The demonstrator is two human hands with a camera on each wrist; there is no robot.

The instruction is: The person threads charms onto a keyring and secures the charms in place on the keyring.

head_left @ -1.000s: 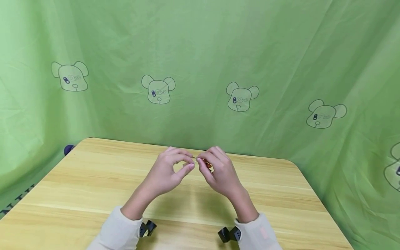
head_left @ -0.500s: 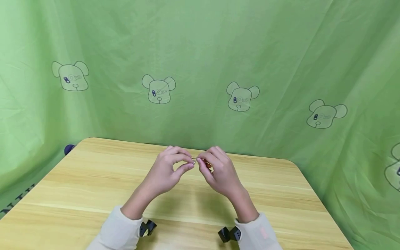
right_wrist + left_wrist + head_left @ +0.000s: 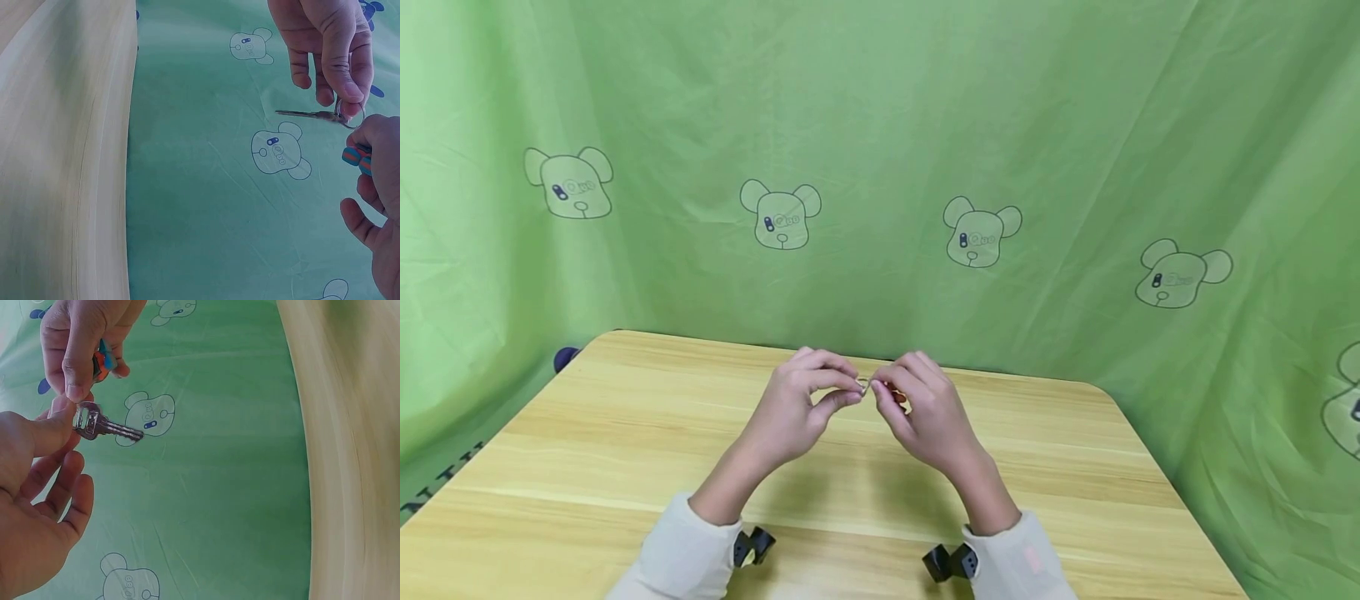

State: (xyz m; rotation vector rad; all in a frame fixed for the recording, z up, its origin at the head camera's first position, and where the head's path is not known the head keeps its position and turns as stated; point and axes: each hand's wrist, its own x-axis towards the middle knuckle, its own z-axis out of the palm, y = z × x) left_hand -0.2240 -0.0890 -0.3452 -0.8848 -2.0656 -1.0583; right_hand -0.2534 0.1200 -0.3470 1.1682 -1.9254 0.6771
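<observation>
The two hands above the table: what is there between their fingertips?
A small silver key on a metal ring, pinched by the left hand and the right hand. Both wrist views show it; the head view barely does.

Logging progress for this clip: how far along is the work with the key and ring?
Mid-step. The left hand pinches the silver key at its head, and the key ring sits at that grip. The right hand holds an orange-and-blue piece by the ring. Whether the key is going on or coming off cannot be told. Nothing lies on the table.
</observation>
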